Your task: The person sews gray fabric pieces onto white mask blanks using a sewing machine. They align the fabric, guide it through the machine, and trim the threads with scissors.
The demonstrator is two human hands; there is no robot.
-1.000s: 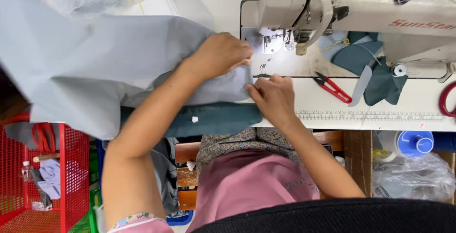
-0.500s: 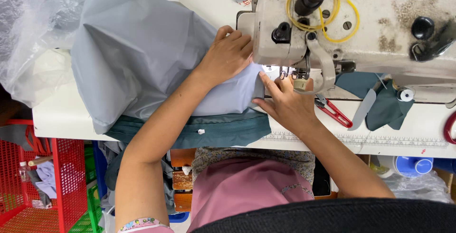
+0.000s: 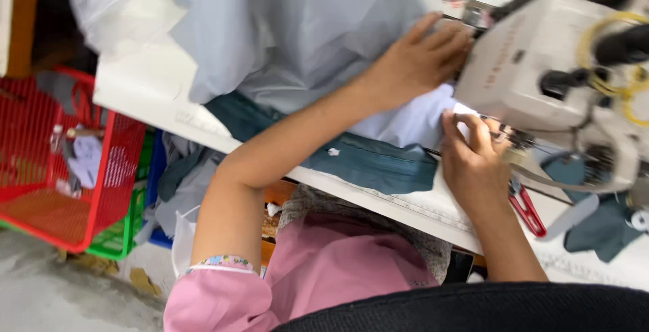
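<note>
A large pale grey fabric piece (image 3: 304, 34) lies spread over the white table (image 3: 142, 95). My left hand (image 3: 419, 61) presses flat on the fabric beside the cream sewing machine (image 3: 534, 68). My right hand (image 3: 473, 163) pinches the fabric's edge close to the machine's needle area (image 3: 507, 139). A strip of teal fabric (image 3: 365, 163) lies along the table's front edge under my left forearm.
Red-handled snips (image 3: 527, 210) rest on the table by my right wrist. More teal pieces (image 3: 602, 224) lie under the machine arm at right. A red plastic basket (image 3: 67, 163) stands on the floor to the left, with green and blue crates beside it.
The view has swung and tilted to the left. My left hand slid further along the fabric toward the machine, and my right hand stays at the needle, holding the fabric edge.
</note>
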